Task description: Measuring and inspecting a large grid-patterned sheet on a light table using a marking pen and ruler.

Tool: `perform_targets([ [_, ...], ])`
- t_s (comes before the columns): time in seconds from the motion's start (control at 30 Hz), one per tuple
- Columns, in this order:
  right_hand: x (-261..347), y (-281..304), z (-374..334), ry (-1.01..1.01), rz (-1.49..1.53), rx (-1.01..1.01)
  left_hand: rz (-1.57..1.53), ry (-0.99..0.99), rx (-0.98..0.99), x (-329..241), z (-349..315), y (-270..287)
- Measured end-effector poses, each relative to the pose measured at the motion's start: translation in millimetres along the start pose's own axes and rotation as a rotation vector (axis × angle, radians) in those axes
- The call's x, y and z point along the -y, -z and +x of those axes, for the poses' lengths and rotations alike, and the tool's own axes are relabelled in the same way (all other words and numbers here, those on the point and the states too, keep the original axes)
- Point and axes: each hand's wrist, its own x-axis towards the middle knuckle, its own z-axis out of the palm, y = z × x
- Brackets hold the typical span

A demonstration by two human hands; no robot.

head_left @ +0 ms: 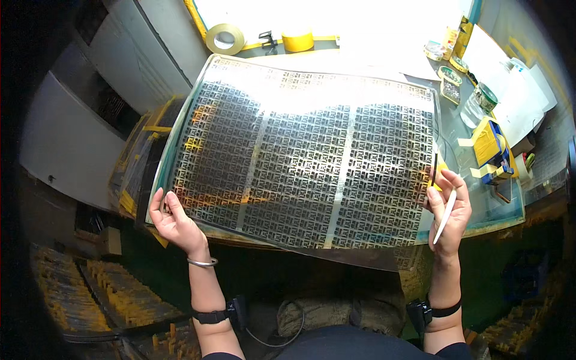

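Note:
A large, thin, glossy sheet (297, 162) with rows of a dark, maze-like pattern spans the middle, tilted, its near edge past the table's front. Pinched at its near left corner is my left hand (176, 225), fingers closed on the edge. My right hand (451, 219) grips the sheet's right edge by a small yellow piece (441, 166). A slim white stick, perhaps a pen or blade handle (445, 217), also sits in my right hand. Strong glare hides the pattern along the sheet's far part.
Behind the sheet, a tape roll (225, 39) and a yellow tape roll (297, 41) stand before a bright light panel. A glass jar (479, 103), small tubs (450, 84) and a blue tape dispenser (497, 174) crowd the right. Racks (114, 294) of stacked pieces sit lower left.

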Motion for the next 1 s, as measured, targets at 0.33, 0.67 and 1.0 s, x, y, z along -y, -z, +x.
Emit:
perform_targets([
  [0.33, 1, -6, -2, -0.009, 0.019, -0.033, -0.001, -0.004, -0.017, 0, 3, 1],
  [0.67, 2, -7, -1, -0.004, 0.124, 0.006, 0.064, -0.038, 0.001, 15, 6, 8],
  [1.0, 3, -3, -2, -0.039, 0.135, 0.036, 0.018, 0.001, 0.017, 18, 10, 10],
])
